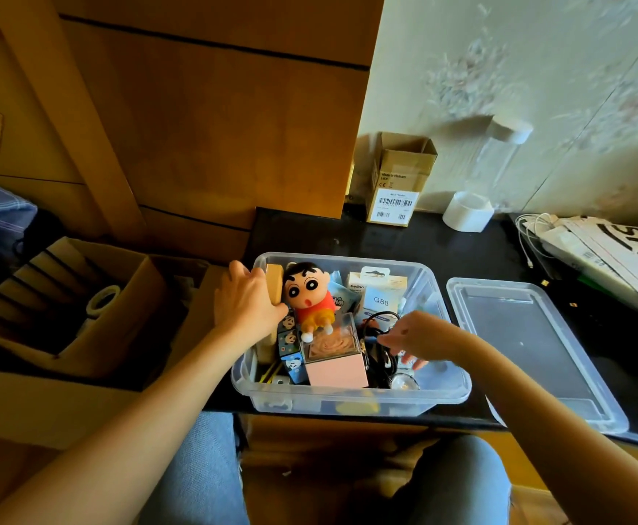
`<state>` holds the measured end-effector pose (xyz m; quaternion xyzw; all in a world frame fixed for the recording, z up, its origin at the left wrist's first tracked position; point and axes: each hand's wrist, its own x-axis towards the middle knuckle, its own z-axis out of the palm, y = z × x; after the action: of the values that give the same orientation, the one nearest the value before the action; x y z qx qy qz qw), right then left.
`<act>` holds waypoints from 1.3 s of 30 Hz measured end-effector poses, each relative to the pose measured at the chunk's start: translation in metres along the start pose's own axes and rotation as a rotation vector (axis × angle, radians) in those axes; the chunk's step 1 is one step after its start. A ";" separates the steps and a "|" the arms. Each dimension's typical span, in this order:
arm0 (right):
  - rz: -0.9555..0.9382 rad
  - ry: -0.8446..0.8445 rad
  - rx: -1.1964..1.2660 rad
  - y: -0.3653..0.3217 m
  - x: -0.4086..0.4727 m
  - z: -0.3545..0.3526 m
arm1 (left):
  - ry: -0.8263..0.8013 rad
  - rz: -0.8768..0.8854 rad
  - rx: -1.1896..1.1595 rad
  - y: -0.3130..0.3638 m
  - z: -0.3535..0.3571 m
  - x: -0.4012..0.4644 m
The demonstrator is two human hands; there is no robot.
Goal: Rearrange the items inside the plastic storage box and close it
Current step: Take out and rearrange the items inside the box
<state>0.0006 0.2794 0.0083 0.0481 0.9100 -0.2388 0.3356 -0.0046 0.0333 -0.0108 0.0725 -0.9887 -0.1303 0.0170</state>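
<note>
A clear plastic storage box [351, 401] stands open on the black desk [404, 240]. Inside lie a cartoon boy doll [309, 297] in a red shirt, a pink box with a clear top [338, 367], blue panda cubes [290, 354], white packets [379, 293] and a tangle of black cable [379, 358]. My left hand [247, 303] holds a tan wooden block [275, 286] at the box's left wall. Over the box's right half, my right hand [417, 337] reaches down, fingers curled at the black cable. The clear lid [529, 346] lies flat to the right.
A small cardboard carton [398, 180] and a roll of white tape [467, 212] stand at the back by the wall. Papers and white cables [605, 252] lie at the far right. An open cardboard box [63, 305] with tape sits left of the desk.
</note>
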 end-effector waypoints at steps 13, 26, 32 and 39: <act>-0.022 -0.175 0.140 0.002 0.030 0.041 | 0.093 0.046 -0.018 0.012 -0.012 0.004; -0.192 -0.005 -0.051 0.015 0.033 0.036 | 0.391 0.181 -0.673 0.011 -0.067 -0.008; -0.217 0.474 -0.232 0.005 0.008 0.013 | 0.004 -0.096 -1.382 0.028 -0.063 -0.001; -0.624 0.504 0.262 0.009 -0.018 -0.021 | -0.502 -0.308 -1.547 0.056 -0.033 -0.012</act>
<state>0.0051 0.2987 0.0297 -0.1305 0.8966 -0.4232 0.0052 0.0010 0.0797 0.0354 0.1437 -0.5732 -0.7870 -0.1774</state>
